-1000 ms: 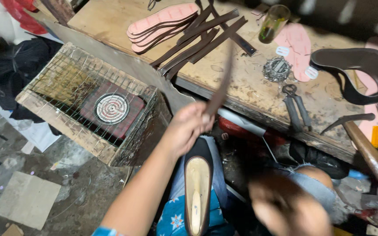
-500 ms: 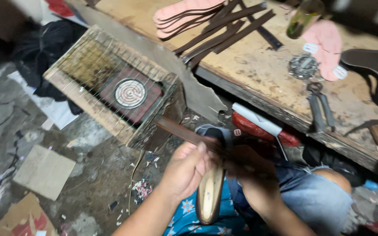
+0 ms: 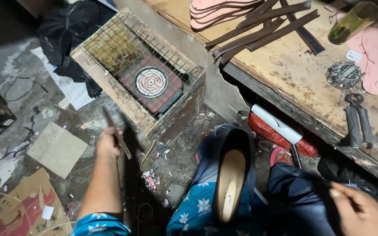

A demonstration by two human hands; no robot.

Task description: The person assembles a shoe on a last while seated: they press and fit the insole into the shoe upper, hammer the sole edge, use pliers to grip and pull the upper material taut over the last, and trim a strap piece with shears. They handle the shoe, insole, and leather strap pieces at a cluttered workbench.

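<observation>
We've got a thin dark brown strap (image 3: 117, 133) clenched in our left hand (image 3: 107, 143), out over the littered floor (image 3: 57, 113), just left of the wire-caged heater box (image 3: 141, 78). The strap is narrow and flat, a bit motion-blurred; its long axis runs diagonally, the upper end pointing up-left toward the box corner, the lower end down-right past our knuckles. Half a second ago both hands were together over the shoe with the strap between them; now our left hand has swung out left with it, and our right hand (image 3: 357, 209) has dropped to the lower right by the knee. Right hand looks curled, but we cannot tell whether it grips anything. The shoe (image 3: 232, 179), tan insole up, sits on our lap, toe pointing toward the workbench (image 3: 294, 74).
</observation>
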